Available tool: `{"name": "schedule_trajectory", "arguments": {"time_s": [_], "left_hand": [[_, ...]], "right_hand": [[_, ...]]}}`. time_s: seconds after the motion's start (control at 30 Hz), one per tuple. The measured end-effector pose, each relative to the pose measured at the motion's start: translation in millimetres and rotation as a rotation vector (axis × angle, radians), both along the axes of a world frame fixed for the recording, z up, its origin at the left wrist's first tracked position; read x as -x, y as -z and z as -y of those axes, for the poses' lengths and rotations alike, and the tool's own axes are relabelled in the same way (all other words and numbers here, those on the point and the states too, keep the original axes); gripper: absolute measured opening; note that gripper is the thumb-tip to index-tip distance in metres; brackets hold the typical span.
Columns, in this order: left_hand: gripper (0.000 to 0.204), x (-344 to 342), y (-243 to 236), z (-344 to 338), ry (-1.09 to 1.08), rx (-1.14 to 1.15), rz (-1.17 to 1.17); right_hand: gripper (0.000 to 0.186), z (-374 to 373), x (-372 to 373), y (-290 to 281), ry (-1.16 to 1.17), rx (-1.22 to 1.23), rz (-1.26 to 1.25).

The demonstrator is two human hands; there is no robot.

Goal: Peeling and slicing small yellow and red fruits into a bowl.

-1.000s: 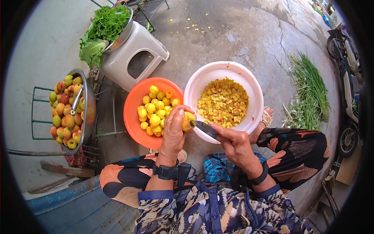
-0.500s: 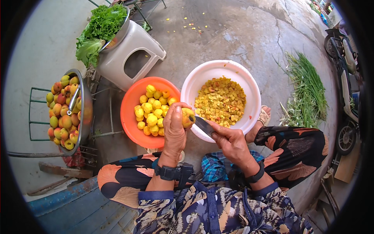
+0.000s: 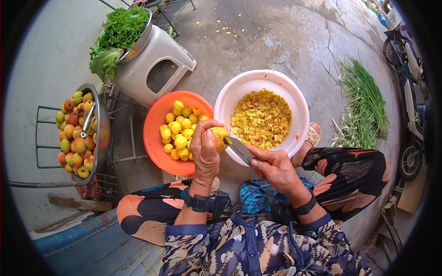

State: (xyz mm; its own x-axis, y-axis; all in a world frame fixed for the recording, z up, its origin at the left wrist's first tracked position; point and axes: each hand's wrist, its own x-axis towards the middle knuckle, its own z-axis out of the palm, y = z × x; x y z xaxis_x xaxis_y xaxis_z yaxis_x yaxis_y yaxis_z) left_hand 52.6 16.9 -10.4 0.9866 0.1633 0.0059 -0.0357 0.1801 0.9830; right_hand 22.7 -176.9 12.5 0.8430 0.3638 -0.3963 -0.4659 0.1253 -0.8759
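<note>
My left hand (image 3: 206,154) is closed around a yellow peach (image 3: 218,136) with a dark patch at its end. In my right hand (image 3: 277,172) is a knife (image 3: 240,149) with a dark grey blade, its tip touching the peach's end. Both hands are over the near rims of two basins. Peeled yellow peaches (image 3: 183,133) lie in the orange basin (image 3: 154,149) on the left. The white basin (image 3: 301,117) on the right holds a heap of thin yellow peelings (image 3: 262,117).
Far left, a metal bowl (image 3: 102,138) of unpeeled peaches rests on a green rack. A beige stool (image 3: 142,78) bears a bowl of lettuce (image 3: 117,32). Green stalks (image 3: 363,103) lie on the floor at right, near a parked scooter (image 3: 412,87). A foot (image 3: 313,135) is beside the white basin.
The peach has turned in my left hand. The knife tip has moved slightly left onto its end, where a small bit of peel now stands up.
</note>
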Motion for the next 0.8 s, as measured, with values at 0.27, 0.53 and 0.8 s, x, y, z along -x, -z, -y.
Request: {"name": "schedule_trajectory", "arguments": {"time_s": [0.27, 0.53, 0.8], "left_hand": [[0.057, 0.6, -7.4, -1.0, 0.146, 0.236, -0.024], [0.081, 2.2, -14.7, -11.5, 0.26, 0.35, -0.049], [0.068, -1.4, -8.3, -16.4, 0.383, 0.261, 0.054]], "right_hand": [[0.039, 9.1, -11.7, 7.4, 0.104, 0.271, 0.446], [0.041, 22.1, -11.2, -18.2, 0.081, 0.588, 0.692], [0.038, 31.2, -12.4, -20.5, -0.023, 0.281, 0.33]]}}
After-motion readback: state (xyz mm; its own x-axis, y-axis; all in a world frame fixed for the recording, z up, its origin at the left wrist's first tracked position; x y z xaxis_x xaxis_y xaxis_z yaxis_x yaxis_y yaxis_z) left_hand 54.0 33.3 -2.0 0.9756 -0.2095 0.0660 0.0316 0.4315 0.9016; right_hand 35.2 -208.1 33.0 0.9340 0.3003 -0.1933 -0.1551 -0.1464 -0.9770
